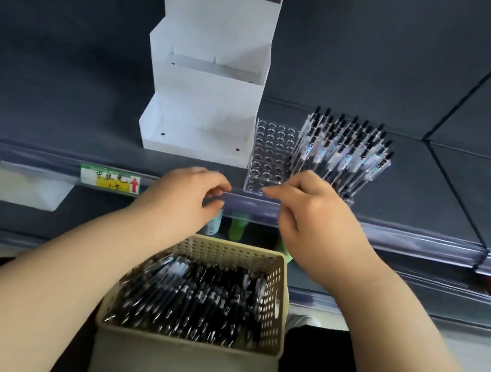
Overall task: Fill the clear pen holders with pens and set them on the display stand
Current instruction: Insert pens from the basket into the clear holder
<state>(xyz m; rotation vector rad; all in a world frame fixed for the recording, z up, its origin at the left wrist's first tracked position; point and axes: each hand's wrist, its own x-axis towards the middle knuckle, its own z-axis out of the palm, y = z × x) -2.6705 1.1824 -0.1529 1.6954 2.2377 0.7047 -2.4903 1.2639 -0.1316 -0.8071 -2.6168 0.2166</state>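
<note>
Where the dark shelf (56,134) runs across the far side of the scene, a white stepped display stand (204,85) rises from it. Its two lower tiers show no holders, and dark pens seem to fill its top tier. Nearest of all, a cream perforated basket (278,316) holds a heap of loose black pens (190,298). To the right of the stand, a full pen holder (343,155) bristles with upright pens. Between it and the stand, touching or just beside both, sits an empty clear pen holder (268,157) with all its holes bare.

Both hands hang at the shelf's near edge, just in front of that empty holder. The left hand (182,199) has its fingers curled toward the thumb, and the right hand (312,214) points its forefinger left with the other fingers bent. Motion blur hides whether either one pinches a pen, so I cannot tell. A small price label (109,179) is fixed to the shelf edge to the left.

Filling of the second holder seems about to begin. The next move likely calls for a reach down into the basket for pens, which then go tip-down into the holes.
</note>
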